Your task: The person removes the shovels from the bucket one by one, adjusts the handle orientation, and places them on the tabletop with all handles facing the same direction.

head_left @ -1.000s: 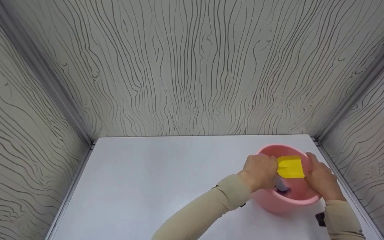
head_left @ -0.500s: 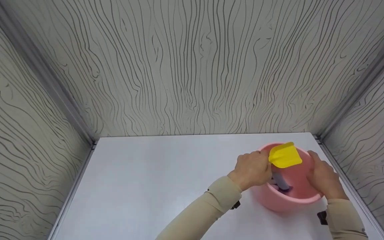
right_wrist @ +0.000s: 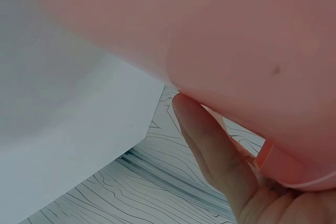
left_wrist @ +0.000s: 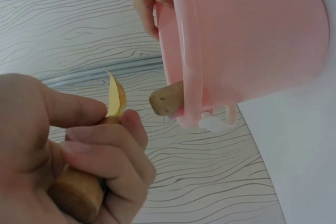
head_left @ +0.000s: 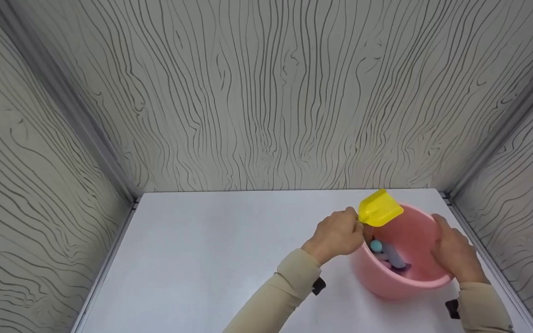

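My left hand [head_left: 337,234] grips a small yellow shovel [head_left: 380,208] by its wooden handle [left_wrist: 79,195], fingers curled round it. The blade is over the left rim of a pink bucket [head_left: 387,280], which stands at the table's right side. With the right hand [head_left: 458,252] I hold the bucket's right rim; in the right wrist view the thumb [right_wrist: 202,129] lies against the outer wall. Inside the bucket are a grey-purple piece [head_left: 393,255] and a round teal end [head_left: 376,246]. Another wooden handle [left_wrist: 167,99] pokes out past the rim.
The white table [head_left: 211,259] extends to the left of the bucket. Wood-grain panels [head_left: 266,101] enclose it at the back and both sides. A white handle fitting [left_wrist: 218,123] is on the bucket's outside.
The left hand has moved left and a little up, lifting the shovel from over the bucket's middle to its left rim. More of the bucket's contents show. The right hand keeps its hold.
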`<state>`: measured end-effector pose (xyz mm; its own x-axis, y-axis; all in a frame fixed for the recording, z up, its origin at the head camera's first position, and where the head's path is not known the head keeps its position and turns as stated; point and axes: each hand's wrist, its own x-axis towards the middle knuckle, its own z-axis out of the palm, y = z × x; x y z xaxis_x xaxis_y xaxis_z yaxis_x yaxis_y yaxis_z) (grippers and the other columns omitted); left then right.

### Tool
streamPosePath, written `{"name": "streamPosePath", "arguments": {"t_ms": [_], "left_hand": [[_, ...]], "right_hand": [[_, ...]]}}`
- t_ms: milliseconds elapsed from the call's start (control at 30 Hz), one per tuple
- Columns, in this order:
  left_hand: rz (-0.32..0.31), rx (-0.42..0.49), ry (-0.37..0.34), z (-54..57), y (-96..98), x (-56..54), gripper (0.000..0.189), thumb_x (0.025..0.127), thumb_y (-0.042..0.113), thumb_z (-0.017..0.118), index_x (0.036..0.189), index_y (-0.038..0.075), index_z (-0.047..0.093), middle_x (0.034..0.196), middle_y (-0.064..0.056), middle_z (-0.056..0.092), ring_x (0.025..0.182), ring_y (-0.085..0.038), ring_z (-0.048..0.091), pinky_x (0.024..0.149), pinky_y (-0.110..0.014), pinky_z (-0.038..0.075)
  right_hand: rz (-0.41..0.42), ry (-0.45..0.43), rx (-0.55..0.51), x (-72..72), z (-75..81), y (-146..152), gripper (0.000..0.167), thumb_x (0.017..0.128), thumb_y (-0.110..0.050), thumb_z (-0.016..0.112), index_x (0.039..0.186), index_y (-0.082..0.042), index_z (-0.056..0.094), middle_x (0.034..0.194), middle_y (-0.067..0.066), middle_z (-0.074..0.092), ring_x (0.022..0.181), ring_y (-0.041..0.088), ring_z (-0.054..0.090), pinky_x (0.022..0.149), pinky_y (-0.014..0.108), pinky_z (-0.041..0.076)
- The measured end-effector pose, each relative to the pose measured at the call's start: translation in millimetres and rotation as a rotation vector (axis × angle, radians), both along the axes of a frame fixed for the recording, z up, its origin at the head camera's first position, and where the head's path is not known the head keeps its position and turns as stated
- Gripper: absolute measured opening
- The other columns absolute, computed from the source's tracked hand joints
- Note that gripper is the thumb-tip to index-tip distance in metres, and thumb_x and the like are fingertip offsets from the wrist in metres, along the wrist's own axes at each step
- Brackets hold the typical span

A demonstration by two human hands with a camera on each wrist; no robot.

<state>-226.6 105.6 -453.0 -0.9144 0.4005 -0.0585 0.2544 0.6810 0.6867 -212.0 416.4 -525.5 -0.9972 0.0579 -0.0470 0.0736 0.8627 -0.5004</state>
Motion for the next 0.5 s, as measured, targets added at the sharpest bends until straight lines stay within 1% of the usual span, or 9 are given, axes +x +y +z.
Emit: {"name": "streamPosePath", "arguments": {"t_ms": [100,233,367,500], "left_hand": [[0.035,0.059,-0.048,-2.0,-6.7,-1.5,0.011,0.106,0.023,0.060,0.100,0.015,0.056,0.077,0.004,0.052,0.063,-0.011,0.050,0.058,-0.024,0.044],[0.072,0.112,-0.063,-4.9,-14.0,-3.4,0.012,0.107,0.025,0.061,0.103,0.013,0.058,0.077,0.003,0.051,0.062,-0.011,0.050,0.056,-0.024,0.044],[0.075,0.134,-0.027,-10.3,-20.7,-6.5,0.010,0.109,0.020,0.057,0.103,0.012,0.057,0.075,0.004,0.049,0.058,-0.010,0.046,0.053,-0.023,0.040],[0.076,0.168,0.024,-17.2,-25.2,-8.3,0.010,0.108,0.017,0.054,0.105,0.009,0.058,0.075,0.005,0.048,0.057,-0.009,0.043,0.052,-0.022,0.036]], "right_hand": [[0.010,0.008,0.003,-0.3,-0.7,0,0.060,0.103,0.002,0.044,0.160,0.000,0.026,0.103,0.029,0.062,0.070,0.026,0.063,0.056,0.038,0.052],[0.016,0.021,0.005,-0.8,-0.5,0,0.062,0.102,0.002,0.043,0.161,0.002,0.024,0.101,0.029,0.063,0.068,0.025,0.063,0.056,0.038,0.052],[0.023,0.029,0.020,-1.5,-0.6,1,0.065,0.100,0.003,0.046,0.161,0.004,0.024,0.099,0.029,0.063,0.068,0.025,0.063,0.056,0.039,0.051],[0.027,0.038,0.037,-1.3,-0.8,3,0.069,0.097,0.003,0.050,0.161,0.006,0.023,0.105,0.034,0.061,0.072,0.028,0.062,0.057,0.041,0.050]]}}
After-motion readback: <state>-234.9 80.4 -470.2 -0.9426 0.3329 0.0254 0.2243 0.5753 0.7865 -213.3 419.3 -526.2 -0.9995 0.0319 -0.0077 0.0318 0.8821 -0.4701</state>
